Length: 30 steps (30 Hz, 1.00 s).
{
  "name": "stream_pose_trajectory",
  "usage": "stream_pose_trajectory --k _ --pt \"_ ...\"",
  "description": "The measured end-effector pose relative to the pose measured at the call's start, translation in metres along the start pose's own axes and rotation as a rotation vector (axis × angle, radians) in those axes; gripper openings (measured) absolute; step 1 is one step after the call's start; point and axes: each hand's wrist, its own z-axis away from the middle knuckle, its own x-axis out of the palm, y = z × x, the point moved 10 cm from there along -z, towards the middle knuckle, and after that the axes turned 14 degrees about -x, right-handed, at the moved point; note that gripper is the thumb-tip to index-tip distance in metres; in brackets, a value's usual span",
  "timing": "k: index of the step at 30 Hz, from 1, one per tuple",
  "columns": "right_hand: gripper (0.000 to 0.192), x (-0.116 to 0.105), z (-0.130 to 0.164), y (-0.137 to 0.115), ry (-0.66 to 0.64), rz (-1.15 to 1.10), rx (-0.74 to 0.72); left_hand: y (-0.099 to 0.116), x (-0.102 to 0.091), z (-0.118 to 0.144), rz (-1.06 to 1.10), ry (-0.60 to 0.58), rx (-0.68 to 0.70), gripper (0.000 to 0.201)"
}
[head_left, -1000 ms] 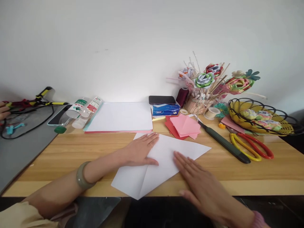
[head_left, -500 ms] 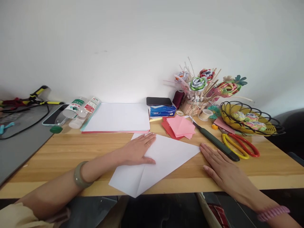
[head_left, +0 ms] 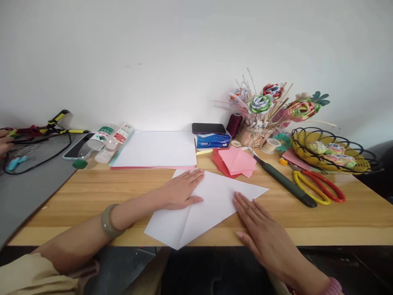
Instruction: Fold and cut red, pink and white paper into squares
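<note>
A folded white sheet of paper (head_left: 211, 200) lies on the wooden table (head_left: 337, 217) near its front edge. My left hand (head_left: 181, 190) lies flat on the sheet's upper left part, palm down, fingers together. My right hand (head_left: 260, 229) rests flat with its fingertips on the lower right fold edge of the sheet and its palm over the table's front edge. Neither hand grips anything.
Behind the sheet lie a stack of white paper (head_left: 156, 149), pink and red paper squares (head_left: 236, 160), a tissue pack with a phone (head_left: 208, 128) on it, a utility knife (head_left: 285, 182), scissors (head_left: 319, 190), a wire basket (head_left: 334, 149), a pot of paper flowers (head_left: 260, 119) and bottles (head_left: 104, 141). Another person's hand (head_left: 4, 141) is at the far left.
My right hand slid right along the fold past the sheet's corner, then came back left onto the lower fold edge. My left hand stayed pressed on the sheet.
</note>
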Motion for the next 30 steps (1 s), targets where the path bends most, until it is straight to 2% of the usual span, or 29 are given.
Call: stream_pose_trajectory --k 6,10,11,13,15,18,21,25,30 --pt "0.067 -0.006 -0.043 -0.076 -0.030 -0.233 -0.232 0.000 -0.001 -0.002 -0.009 0.020 -0.015 0.064" --pt "0.069 -0.006 -0.074 -0.133 0.092 -0.286 -0.434 0.001 -0.002 -0.001 -0.013 0.014 -0.012 0.066" --pt "0.060 -0.008 -0.080 -0.146 0.156 -0.275 -0.488 0.001 -0.002 -0.001 -0.015 0.019 -0.012 0.067" --pt "0.044 -0.006 -0.087 -0.163 0.207 -0.267 -0.556 0.001 -0.003 0.000 -0.014 0.029 -0.011 0.067" --pt "0.038 -0.006 -0.088 -0.167 0.228 -0.261 -0.590 0.001 -0.004 0.001 -0.010 0.039 -0.007 0.067" --pt "0.048 -0.013 -0.081 -0.148 0.207 -0.239 -0.524 0.001 -0.004 0.000 -0.005 0.042 0.000 0.065" --pt "0.067 -0.014 -0.069 -0.119 0.085 -0.233 -0.414 0.001 -0.003 0.000 -0.003 0.032 -0.003 0.064" --pt "0.058 -0.007 -0.041 -0.081 -0.045 -0.244 -0.279 0.001 -0.002 0.000 -0.013 0.025 0.003 0.065" --pt "0.059 0.001 0.005 -0.013 -0.049 -0.249 -0.048 0.001 -0.002 0.001 -0.008 0.030 0.013 0.066"
